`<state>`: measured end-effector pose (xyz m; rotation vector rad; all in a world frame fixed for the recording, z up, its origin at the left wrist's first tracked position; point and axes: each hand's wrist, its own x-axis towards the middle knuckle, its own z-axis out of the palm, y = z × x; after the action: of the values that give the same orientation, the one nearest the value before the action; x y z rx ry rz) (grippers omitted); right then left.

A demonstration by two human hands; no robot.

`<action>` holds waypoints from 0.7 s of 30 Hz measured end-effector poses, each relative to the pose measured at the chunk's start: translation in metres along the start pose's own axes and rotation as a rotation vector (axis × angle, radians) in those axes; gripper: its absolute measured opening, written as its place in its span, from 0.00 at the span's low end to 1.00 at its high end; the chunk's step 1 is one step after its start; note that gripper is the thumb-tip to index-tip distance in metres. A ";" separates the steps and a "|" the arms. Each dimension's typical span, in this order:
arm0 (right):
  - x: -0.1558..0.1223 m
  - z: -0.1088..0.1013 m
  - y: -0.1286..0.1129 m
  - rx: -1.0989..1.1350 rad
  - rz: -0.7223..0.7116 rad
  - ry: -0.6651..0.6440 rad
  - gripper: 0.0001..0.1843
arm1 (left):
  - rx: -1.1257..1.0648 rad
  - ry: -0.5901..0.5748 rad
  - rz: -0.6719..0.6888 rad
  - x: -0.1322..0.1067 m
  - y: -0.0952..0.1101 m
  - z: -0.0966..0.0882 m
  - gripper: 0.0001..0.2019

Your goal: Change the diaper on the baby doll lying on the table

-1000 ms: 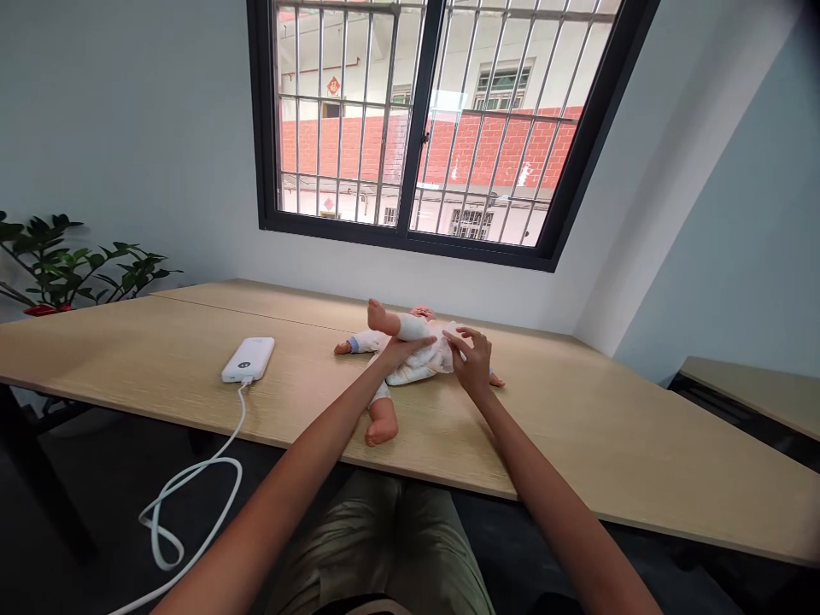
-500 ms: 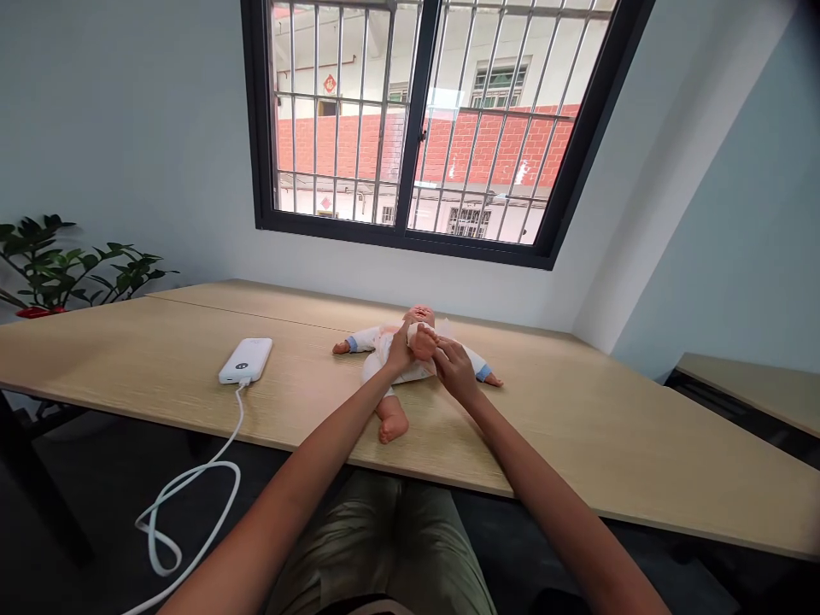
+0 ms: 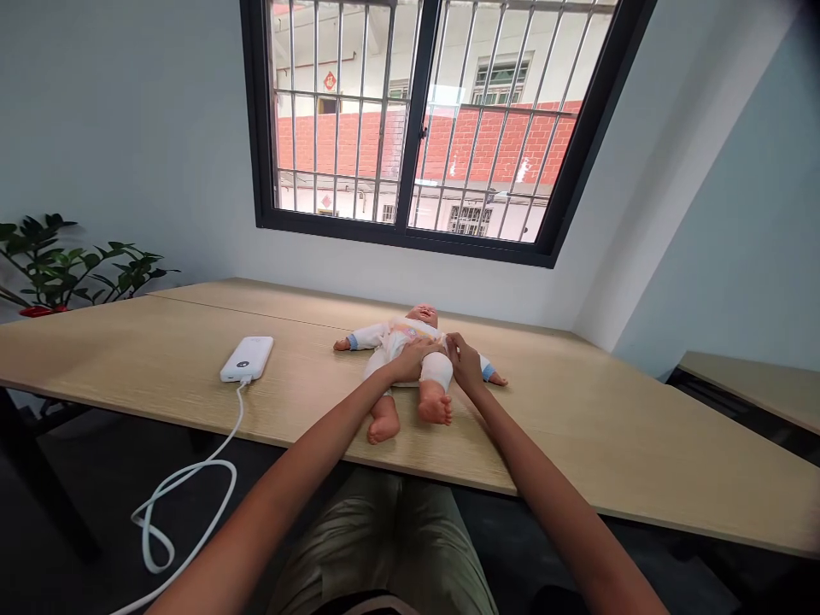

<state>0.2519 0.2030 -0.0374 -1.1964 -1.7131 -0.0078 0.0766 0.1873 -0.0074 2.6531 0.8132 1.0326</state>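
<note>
A baby doll [image 3: 434, 389] in white clothes lies on its back on the wooden table [image 3: 608, 444], head toward the window, both bare feet pointing at me. My left hand [image 3: 411, 354] rests on the doll's waist, fingers curled onto the white cloth there. My right hand [image 3: 465, 362] is at the doll's other hip, fingers pinched on the same cloth. The doll's arms lie spread out to either side.
A white power bank [image 3: 248, 358] lies on the table to the left, its white cable [image 3: 185, 500] looping down off the front edge. A potted plant [image 3: 57, 269] stands at the far left. A barred window [image 3: 423, 128] is behind. Another table edge [image 3: 749, 389] shows right.
The doll's raised leg has come down; both legs now lie flat toward me. My hands have moved from the foot to the doll's waist.
</note>
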 end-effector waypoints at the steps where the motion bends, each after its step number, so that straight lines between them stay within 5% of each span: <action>1: 0.001 0.000 0.003 0.007 0.005 0.003 0.18 | -0.002 -0.029 0.020 -0.002 0.002 0.000 0.10; 7: 0.004 0.000 0.011 0.134 0.033 0.093 0.20 | 0.033 -0.116 0.082 -0.005 -0.003 0.005 0.18; 11: 0.007 -0.002 -0.002 0.264 -0.078 0.179 0.18 | 0.076 -0.133 0.159 -0.004 -0.017 0.012 0.27; 14: 0.010 -0.003 -0.004 0.289 -0.137 0.035 0.16 | 0.109 -0.162 0.217 -0.005 -0.020 0.015 0.29; 21: 0.029 0.014 0.021 0.277 0.032 -0.210 0.16 | 0.157 -0.231 0.231 -0.011 -0.011 0.018 0.31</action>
<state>0.2567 0.2411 -0.0346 -1.0460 -1.8066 0.3752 0.0770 0.1912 -0.0304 2.9840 0.5711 0.7117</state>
